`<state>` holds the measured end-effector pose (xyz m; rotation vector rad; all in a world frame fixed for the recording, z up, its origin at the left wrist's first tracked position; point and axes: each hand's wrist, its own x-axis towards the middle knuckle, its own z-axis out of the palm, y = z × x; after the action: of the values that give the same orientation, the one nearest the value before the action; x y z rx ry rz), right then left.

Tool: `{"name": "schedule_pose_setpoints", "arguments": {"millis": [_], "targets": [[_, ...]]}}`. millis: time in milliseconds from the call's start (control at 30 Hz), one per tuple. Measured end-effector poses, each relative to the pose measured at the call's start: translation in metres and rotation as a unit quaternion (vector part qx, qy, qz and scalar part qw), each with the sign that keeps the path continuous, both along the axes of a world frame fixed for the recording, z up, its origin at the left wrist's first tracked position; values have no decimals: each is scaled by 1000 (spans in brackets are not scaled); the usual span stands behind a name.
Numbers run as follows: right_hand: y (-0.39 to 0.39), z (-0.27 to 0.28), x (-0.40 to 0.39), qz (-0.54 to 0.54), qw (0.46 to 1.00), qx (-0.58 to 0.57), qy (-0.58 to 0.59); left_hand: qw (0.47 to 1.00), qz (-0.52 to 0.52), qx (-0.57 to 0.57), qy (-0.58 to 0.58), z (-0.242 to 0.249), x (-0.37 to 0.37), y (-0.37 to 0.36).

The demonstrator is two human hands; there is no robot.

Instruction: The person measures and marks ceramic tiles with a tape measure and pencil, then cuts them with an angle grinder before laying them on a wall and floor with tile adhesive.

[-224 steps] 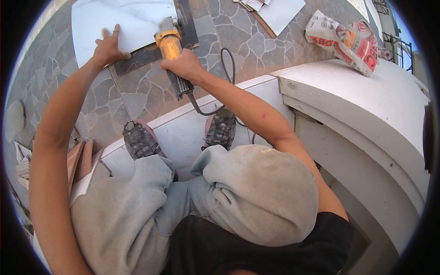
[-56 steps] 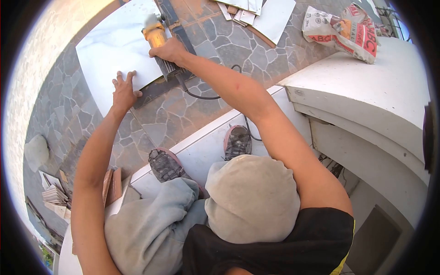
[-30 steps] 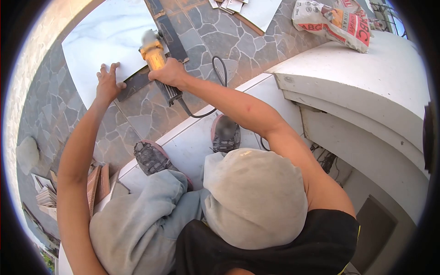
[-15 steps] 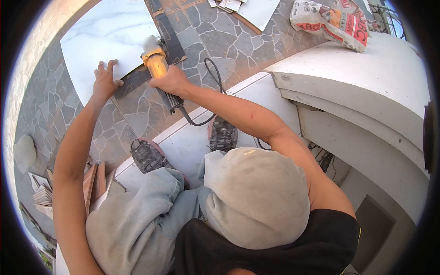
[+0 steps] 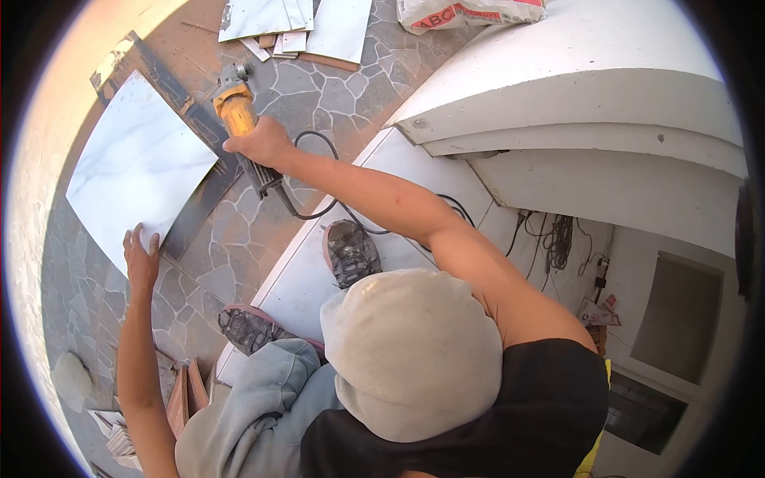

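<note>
My right hand (image 5: 261,145) is wrapped around the body of a yellow and black angle grinder (image 5: 237,114). The grinder's grey head points away from me, over the stone paving to the right of a tile; its disc is hard to make out. The white marbled tile (image 5: 142,163) lies partly across dark boards (image 5: 191,223). At the tile's near edge my left hand (image 5: 141,259) rests with fingers stretched onto its surface. A black power cord (image 5: 327,143) loops from the grinder's rear end toward my feet.
Stacked tile pieces (image 5: 299,40) lie at the far side, near an ABC adhesive bag (image 5: 462,14) by a curved white ledge (image 5: 574,88). My shoes stand on a white tiled step (image 5: 295,275). Brown tile offcuts (image 5: 182,398) are at lower left. Cables (image 5: 562,243) hang below the ledge.
My view has turned. The grinder has moved off the tile's edge to its right, and its head is no longer blurred. The tile appears rotated, with my left hand nearer its close corner.
</note>
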<state>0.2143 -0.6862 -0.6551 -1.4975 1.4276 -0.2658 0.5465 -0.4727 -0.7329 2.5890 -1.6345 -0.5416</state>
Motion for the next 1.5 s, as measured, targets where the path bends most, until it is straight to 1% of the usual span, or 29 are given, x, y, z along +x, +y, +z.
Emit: {"name": "schedule_pose_setpoints", "arguments": {"millis": [67, 167, 267, 333, 400, 433, 467, 500, 533, 567, 600, 667, 733, 767, 833, 867, 900, 933, 967, 1033, 1067, 1133, 1167, 1233, 1267, 1333, 1400, 1467, 1500], "targets": [[-45, 3, -19, -128, 991, -26, 10, 999, 45, 15, -17, -15, 30, 29], [-114, -19, -63, -216, 974, -54, 40, 987, 140, 75, -4, -24, 63, 56], [-154, -49, -97, -360, 914, -112, 153, 984, 165, 63, 9, -37, 85, 63], [-167, -54, -124, -401, 891, -90, 194, 983, 177, 54, 20, -47, 92, 59], [-168, -48, -136, -428, 858, -50, 280, 971, 232, -17, 50, -57, 97, 49], [-171, -64, -151, -399, 867, -44, 295, 949, 293, -31, 113, -41, 82, 36], [-169, -73, -154, -420, 858, -59, 288, 930, 339, -35, 140, -38, 77, 28], [-166, -72, -156, -407, 861, -79, 295, 920, 353, -68, 158, -42, 79, 26], [-168, -78, -160, -408, 866, -73, 279, 916, 379, -55, 117, -32, 72, 16], [-163, -71, -155, -405, 868, -75, 276, 915, 383, -51, 118, -40, 83, 17], [-165, -75, -153, -392, 867, -78, 296, 907, 396, -39, 136, -26, 79, 10], [-160, -77, -152, -380, 865, -80, 316, 893, 424, -56, 139, -62, 117, 15], [-151, -70, -146, -342, 858, -101, 369, 906, 400, -32, 137, -83, 149, 18], [-146, -66, -145, -333, 863, -104, 366, 902, 409, -33, 134, -69, 142, 10], [-131, -57, -141, -261, 820, -290, 419, 907, 388, -50, 159, -25, 105, -16], [-121, -54, -131, -252, 823, -295, 414, 902, 398, -53, 157, -30, 107, -23], [-106, -53, -118, -140, 884, -360, 264, 913, 397, -53, 79, -39, 109, -29], [-91, -54, -102, -24, 908, -406, 103, 918, 392, -51, -1, -46, 111, -31], [-72, -55, -68, 27, 962, -273, -13, 918, 393, -50, -3, -49, 114, -31], [-26, -61, -6, 228, 943, -239, -34, 898, 439, -30, -23, -50, 120, -38], [-6, -59, 20, 294, 905, -306, -17, 900, 433, -32, -24, -48, 123, -39], [18, -57, 55, 354, 863, -359, 32, 874, 472, -54, 97, -45, 133, -32], [22, -65, 64, 353, 864, -359, 33, 875, 471, -53, 97, -54, 150, -23], [29, -89, 73, 373, 835, -386, 121, 841, 422, -96, 326, -75, 184, 2], [30, -90, 71, 375, 836, -383, 121, 840, 423, -92, 326, -61, 174, 5], [25, -85, 67, 391, 831, -380, 112, 777, 501, -119, 363, 7, 143, -12], [18, -83, 67, 392, 840, -366, 88, 682, 459, -190, 537, 49, 132, -21], [8, -71, 60, 392, 851, -344, 69, 651, 430, -174, 601, 118, 105, -43], [-2, -57, 58, 421, 854, -284, 113, 646, 435, -167, 605, 144, 103, -54]]}}
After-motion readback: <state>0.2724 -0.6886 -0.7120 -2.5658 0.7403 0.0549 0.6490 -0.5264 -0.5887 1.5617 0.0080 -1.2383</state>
